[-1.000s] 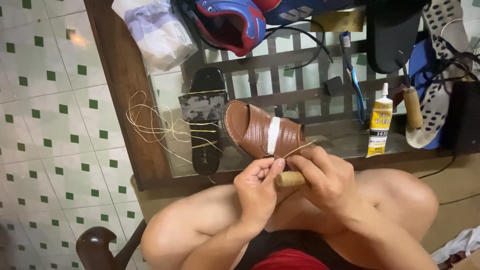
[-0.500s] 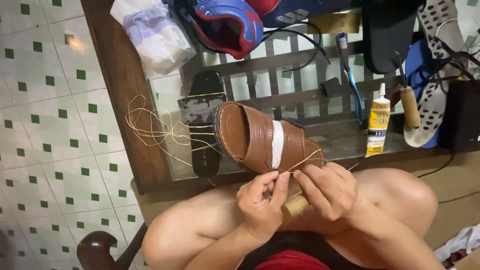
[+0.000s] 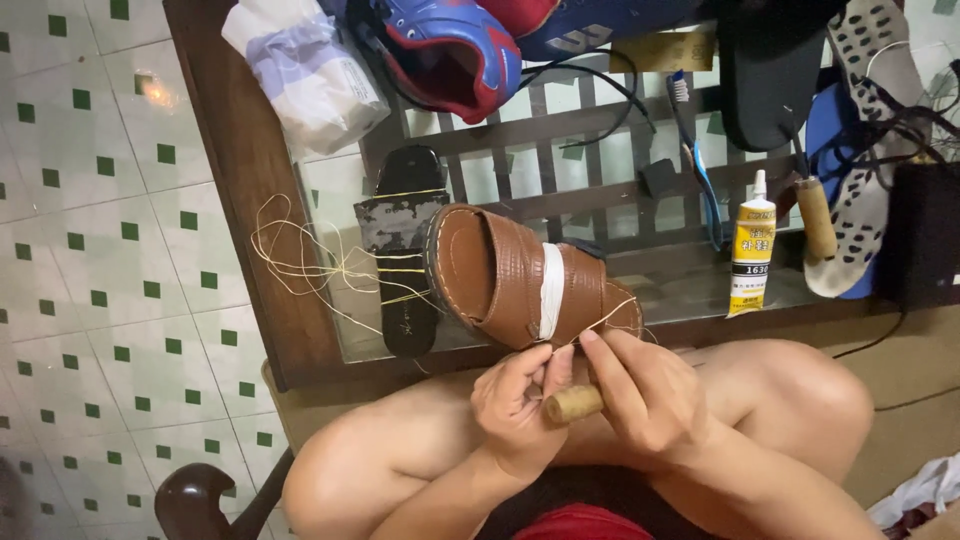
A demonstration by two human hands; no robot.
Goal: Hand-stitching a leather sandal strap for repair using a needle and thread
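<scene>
**Hands pinch thread at a brown sandal**

The left hand [image 3: 515, 405] has its fingers curled, the tips pinching a thin pale thread [image 3: 600, 322] at the heel end of a brown sandal [image 3: 520, 275]. The right hand [image 3: 645, 395] is clenched around a stubby, cork-like wooden handle [image 3: 575, 403], its forefinger stretched up against the sandal's edge. The sandal lies above the knees, at the near edge of a glass-topped table [image 3: 260, 200] with a dark wood frame. Its broad ribbed strap looks like leather, with 1 white band across it and stitching around the sole's rim.

Just beside its toe end lies a black sandal [image 3: 405, 260] with a mottled grey strap, wound in loose yellowish thread that trails in loops over the frame. Farther off stand a yellow glue tube [image 3: 751, 255], a toothbrush [image 3: 692, 150] and a blue-and-red sports shoe [image 3: 450, 50].
</scene>
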